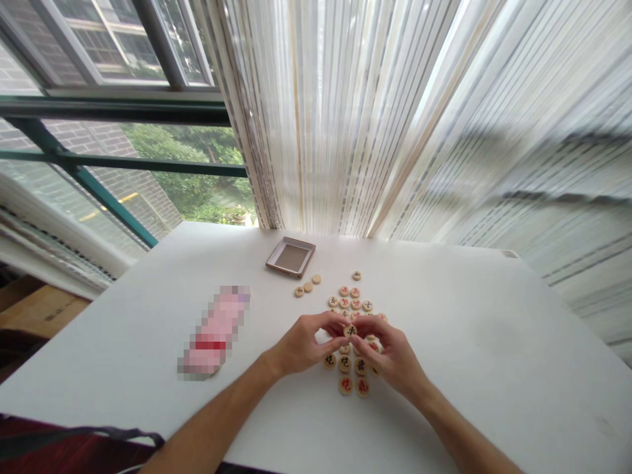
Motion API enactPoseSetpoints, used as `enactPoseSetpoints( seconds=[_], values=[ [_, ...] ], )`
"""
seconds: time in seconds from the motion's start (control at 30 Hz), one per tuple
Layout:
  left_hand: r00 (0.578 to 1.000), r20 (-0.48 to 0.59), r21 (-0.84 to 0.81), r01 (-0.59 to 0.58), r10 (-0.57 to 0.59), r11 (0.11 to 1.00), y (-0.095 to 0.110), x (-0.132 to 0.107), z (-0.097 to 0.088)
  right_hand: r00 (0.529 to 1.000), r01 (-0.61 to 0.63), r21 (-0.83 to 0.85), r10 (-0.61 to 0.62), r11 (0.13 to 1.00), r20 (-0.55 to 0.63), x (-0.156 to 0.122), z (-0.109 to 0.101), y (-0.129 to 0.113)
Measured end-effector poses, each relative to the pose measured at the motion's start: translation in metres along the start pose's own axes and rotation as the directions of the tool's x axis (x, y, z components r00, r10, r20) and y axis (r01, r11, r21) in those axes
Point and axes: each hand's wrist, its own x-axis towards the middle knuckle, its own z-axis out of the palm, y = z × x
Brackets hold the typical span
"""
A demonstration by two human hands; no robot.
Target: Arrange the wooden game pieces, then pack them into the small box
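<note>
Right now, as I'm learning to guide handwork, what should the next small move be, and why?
Probably lower the black-marked piece gently among the neighbouring pieces: the left hand and right hand both grip its edge, it seems slightly raised, and those pieces lie close around, so a slip might knock them.

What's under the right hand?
Below the right hand, on the white table, a red-marked piece partly shows through its curled grip, and a sliver of another piece peeks out along its lower edge. Anything directly beneath is covered; can't tell how many pieces.
</note>
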Motion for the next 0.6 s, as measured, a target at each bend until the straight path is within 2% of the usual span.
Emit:
enactPoseSetpoints(
  seconds=[0.23,0.5,0.6],
  values=[
    [0.994,0.057,0.024,-0.093,0.092,0.995,0.0063,-0.0027,0.0079,0.998,-0.065,-0.056,0.064,0.996,-0.029,-0.0012,-0.0008,-0.0039],
    [0.996,0.043,0.081,-0.075,0.072,0.994,0.0022,-0.0023,0.0034,0.999,-0.052,-0.057,0.052,0.997,0.000,-0.0029,-0.0022,0.0015],
    [0.998,0.021,0.077,-0.060,0.059,0.995,0.0002,-0.0012,-0.0006,0.999,-0.048,-0.001,0.048,0.999,-0.008,-0.0037,-0.0016,0.0026]
  ],
)
